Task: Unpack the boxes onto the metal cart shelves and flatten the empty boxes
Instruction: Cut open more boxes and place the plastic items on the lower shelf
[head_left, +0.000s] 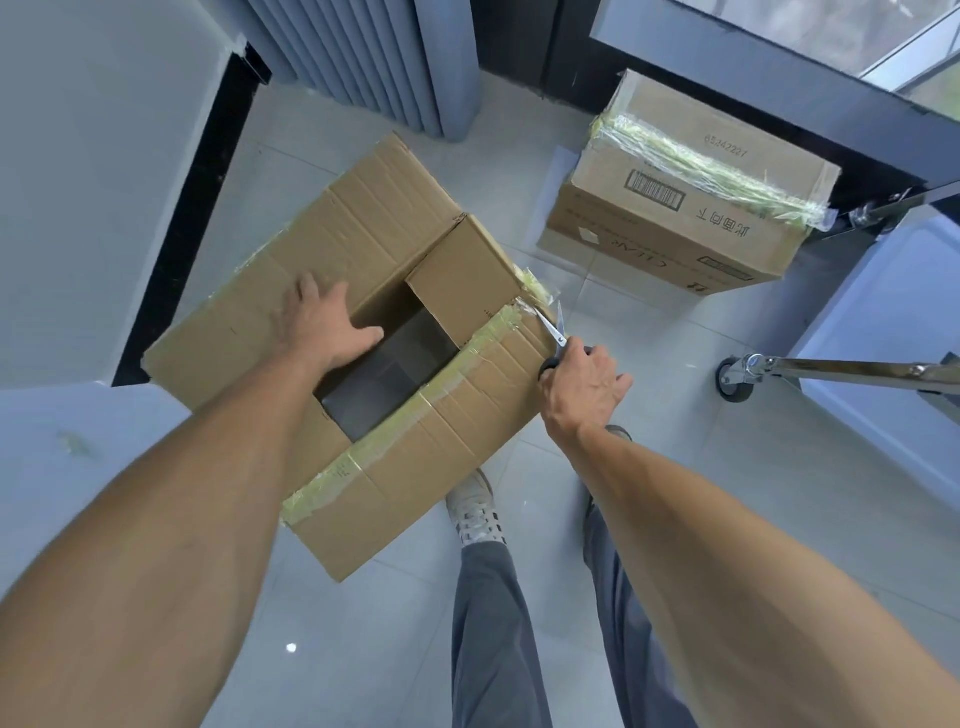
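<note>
A large cardboard box (291, 291) stands on the tiled floor in front of me, its top partly open onto a dark inside. My left hand (324, 325) rests with spread fingers on the far flap, its thumb at the edge of the opening. My right hand (584, 387) grips a pair of scissors (553, 327) whose blades are spread at the taped right corner of the box. Yellowish tape (415, 402) runs along the near flap's edge. A second box (691, 208), taped shut, stands at the back right.
A metal cart leg with a caster wheel (735, 379) reaches in from the right. Grey curtains (374, 57) hang behind the boxes, and a black-edged wall stands at the left. My feet and grey trousers (493, 597) are just below the open box.
</note>
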